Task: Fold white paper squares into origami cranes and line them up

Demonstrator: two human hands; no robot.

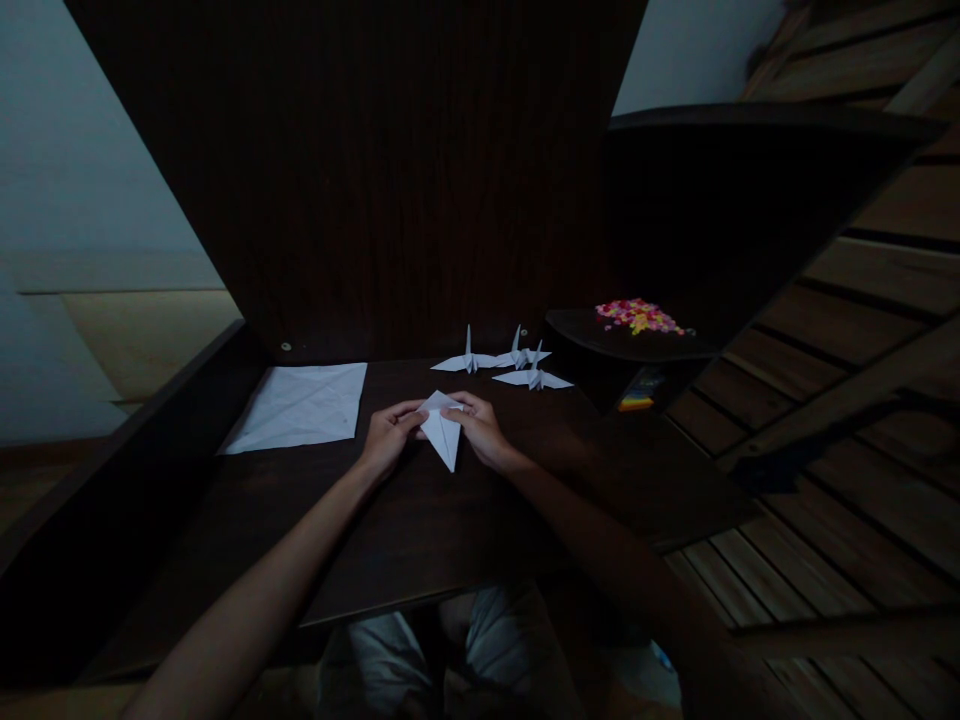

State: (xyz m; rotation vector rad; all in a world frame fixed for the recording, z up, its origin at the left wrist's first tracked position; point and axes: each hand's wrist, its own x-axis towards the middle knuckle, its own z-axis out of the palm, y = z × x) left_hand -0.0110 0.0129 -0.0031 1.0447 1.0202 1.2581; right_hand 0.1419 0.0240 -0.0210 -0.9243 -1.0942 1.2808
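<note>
A folded white paper (pixel 445 436), kite-shaped with its long point toward me, is held between both hands just above the dark desk. My left hand (pixel 391 436) pinches its left edge, thumb on top. My right hand (pixel 478 428) grips the right edge, its thumb pressed on the upper face and its fingers behind. Some fingertips are hidden by the paper. Beyond my hands stand three finished paper cranes: one at the left (pixel 469 362), one behind (pixel 517 355) and one nearer at the right (pixel 535 378).
A creased white sheet (pixel 300 408) lies flat at the left of the desk (pixel 420 550). On a low corner shelf (pixel 600 335) at the right sits a pile of small colourful pieces (pixel 643 316). A tall dark panel (pixel 360 180) rises behind, and a raised side board (pixel 127 430) bounds the left.
</note>
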